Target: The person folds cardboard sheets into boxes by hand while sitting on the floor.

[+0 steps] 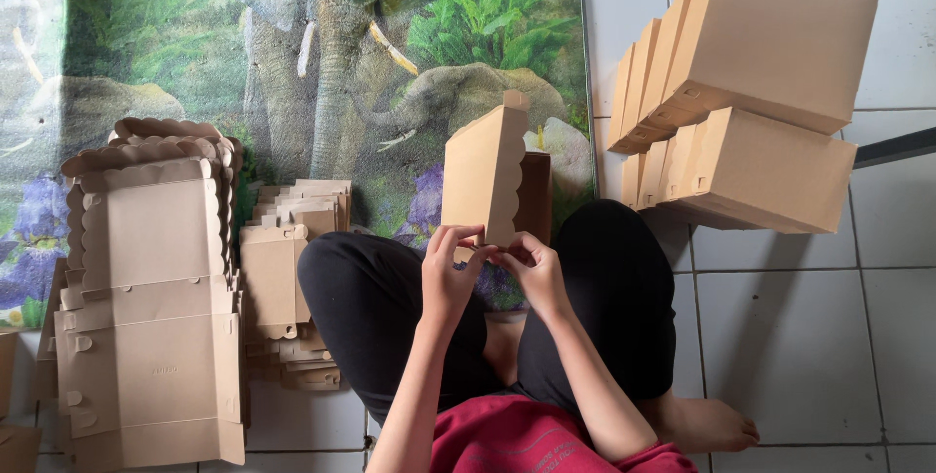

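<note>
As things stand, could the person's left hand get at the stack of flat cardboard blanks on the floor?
Probably yes. The stack of flat blanks lies uncovered on the left hand's own side with nothing between, but that hand now grips the half-folded box with the right hand.

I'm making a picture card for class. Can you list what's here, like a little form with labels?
Left hand: left hand pinching the box's lower edge
Right hand: right hand pinching the same edge
Box: half-folded brown box, scalloped side
Left of person: flat sheets, smaller flat stack
Right of person: folded boxes stacked on white tiles
Under it all: elephant mat
</note>
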